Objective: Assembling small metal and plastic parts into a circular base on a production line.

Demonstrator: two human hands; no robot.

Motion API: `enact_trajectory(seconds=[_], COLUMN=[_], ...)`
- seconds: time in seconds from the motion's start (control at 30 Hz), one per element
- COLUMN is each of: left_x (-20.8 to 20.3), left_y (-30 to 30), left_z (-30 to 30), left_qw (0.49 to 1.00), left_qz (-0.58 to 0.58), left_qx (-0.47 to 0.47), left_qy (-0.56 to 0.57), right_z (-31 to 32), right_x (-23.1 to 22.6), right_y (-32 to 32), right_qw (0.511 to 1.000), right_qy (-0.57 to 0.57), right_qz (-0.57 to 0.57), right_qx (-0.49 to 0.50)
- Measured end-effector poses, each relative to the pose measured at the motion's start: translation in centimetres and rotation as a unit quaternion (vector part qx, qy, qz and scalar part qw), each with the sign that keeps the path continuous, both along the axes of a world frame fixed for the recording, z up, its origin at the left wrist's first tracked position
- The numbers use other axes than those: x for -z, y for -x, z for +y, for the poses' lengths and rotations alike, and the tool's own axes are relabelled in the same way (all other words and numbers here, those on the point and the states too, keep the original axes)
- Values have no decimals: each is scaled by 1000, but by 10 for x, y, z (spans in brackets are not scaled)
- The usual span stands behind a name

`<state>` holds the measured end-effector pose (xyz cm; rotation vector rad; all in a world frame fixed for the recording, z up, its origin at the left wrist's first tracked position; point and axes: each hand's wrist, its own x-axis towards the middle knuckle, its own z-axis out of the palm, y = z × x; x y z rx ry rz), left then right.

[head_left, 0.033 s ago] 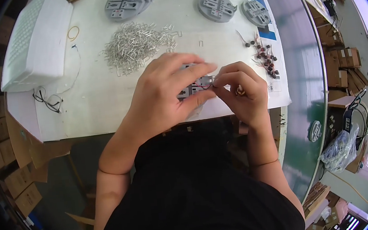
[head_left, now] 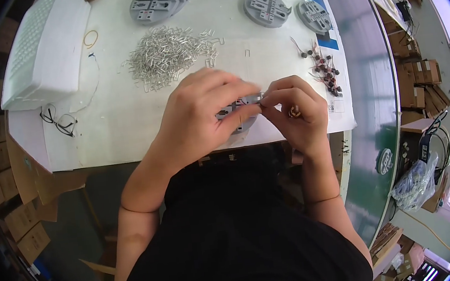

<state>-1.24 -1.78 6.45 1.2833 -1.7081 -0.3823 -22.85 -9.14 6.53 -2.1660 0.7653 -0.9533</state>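
Observation:
A round grey plastic base with raised blocks (head_left: 242, 124) lies near the table's front edge, mostly covered by my hands. Over it arches my left hand (head_left: 197, 110), thumb and fingers closing near my right fingertips; what sits between them is hidden. My right hand (head_left: 295, 108), a ring on one finger, is closed in a pinch at the right side of the base. Thin red and dark wires ran to that pinch in the earlier picture; now they are mostly covered.
Behind my hands lies a heap of U-shaped metal pins (head_left: 167, 56). Small black parts with wires (head_left: 327, 69) lie to the right. More grey bases (head_left: 267, 8) stand farther back. A white foam box (head_left: 43, 55) and eyeglasses (head_left: 60, 124) are at the left.
My left fingers have come down and nearer to my right fingertips, covering the wires that showed before. My right hand stays almost in place.

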Motion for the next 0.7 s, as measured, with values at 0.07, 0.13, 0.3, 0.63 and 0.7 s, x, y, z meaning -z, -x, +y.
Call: enact_trajectory(seconds=[0.07, 0.13, 0.3, 0.63, 0.7], left_x=[5, 7, 7, 17, 18], left_y=[-3, 2, 2, -1, 0], left_z=[5, 11, 15, 11, 14], left_qw=[999, 985, 954, 955, 948], left_qz=[14, 145, 237, 240, 256], left_qx=[32, 21, 32, 56, 46], left_qy=[-26, -94, -178, -168, -181], right_z=[3, 6, 11, 20, 25], right_x=[1, 1, 17, 15, 19], right_y=[-4, -3, -4, -1, -2], right_qw=[1000, 995, 973, 979, 980], right_qy=[5, -95, -201, -195, -185], right_qz=[-24, -39, -110, -51, -71], right_qx=[-11, -21, -38, 9, 34])
